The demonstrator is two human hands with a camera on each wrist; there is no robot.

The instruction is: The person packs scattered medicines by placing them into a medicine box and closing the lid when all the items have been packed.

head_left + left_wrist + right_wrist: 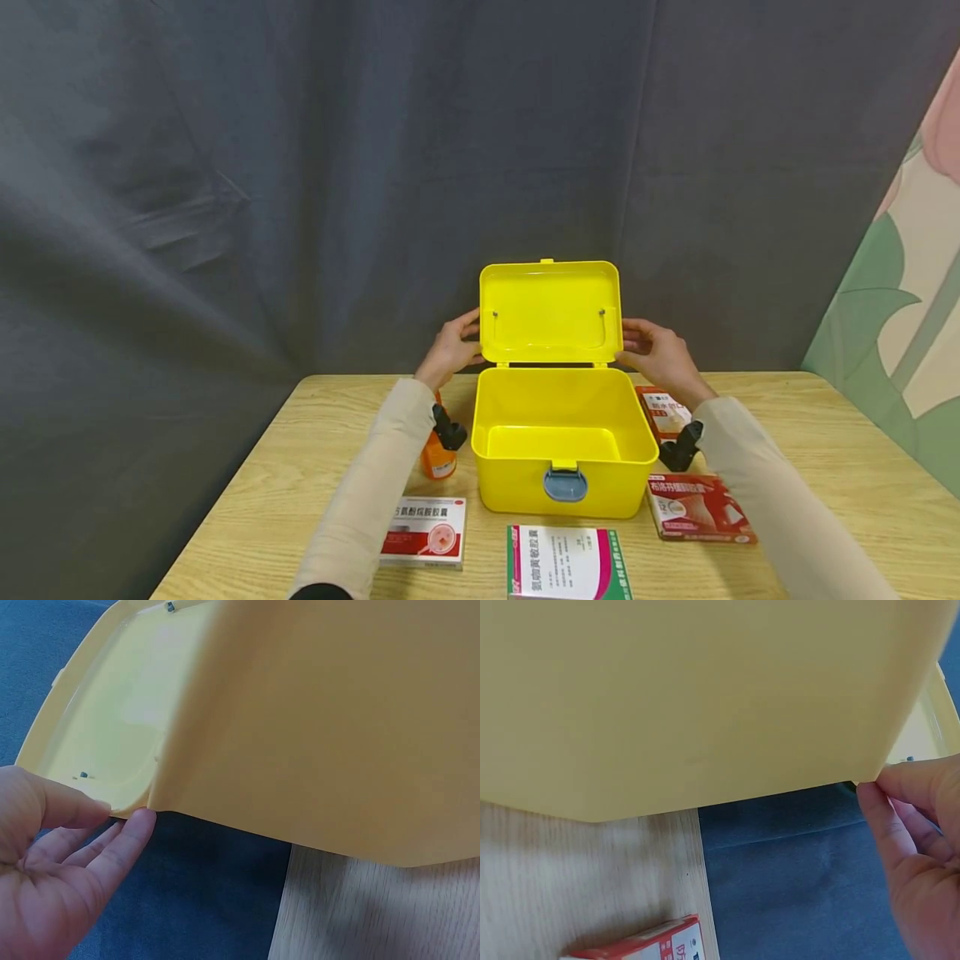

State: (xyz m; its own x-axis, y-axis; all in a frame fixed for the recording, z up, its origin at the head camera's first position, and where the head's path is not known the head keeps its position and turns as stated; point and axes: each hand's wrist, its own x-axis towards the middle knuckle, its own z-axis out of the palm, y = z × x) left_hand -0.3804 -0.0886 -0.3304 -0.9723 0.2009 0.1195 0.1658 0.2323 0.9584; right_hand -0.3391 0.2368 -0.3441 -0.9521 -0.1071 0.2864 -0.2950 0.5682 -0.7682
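A yellow plastic storage box stands on the table with its hinged lid raised upright at the back. My left hand pinches the lid's left edge near the hinge, thumb in front and fingers behind. In the left wrist view, the thumb and fingertips of that left hand meet at the lid's lower corner. On the other side, my right hand pinches the lid's right edge. The right wrist view has this right hand at the corner behind the box wall. The box's inside is bare.
An orange bottle stands left of the box, partly behind the left wrist. Flat medicine boxes lie around: a red-white one, a green-white one, a red one and another by the right wrist. A dark curtain hangs behind.
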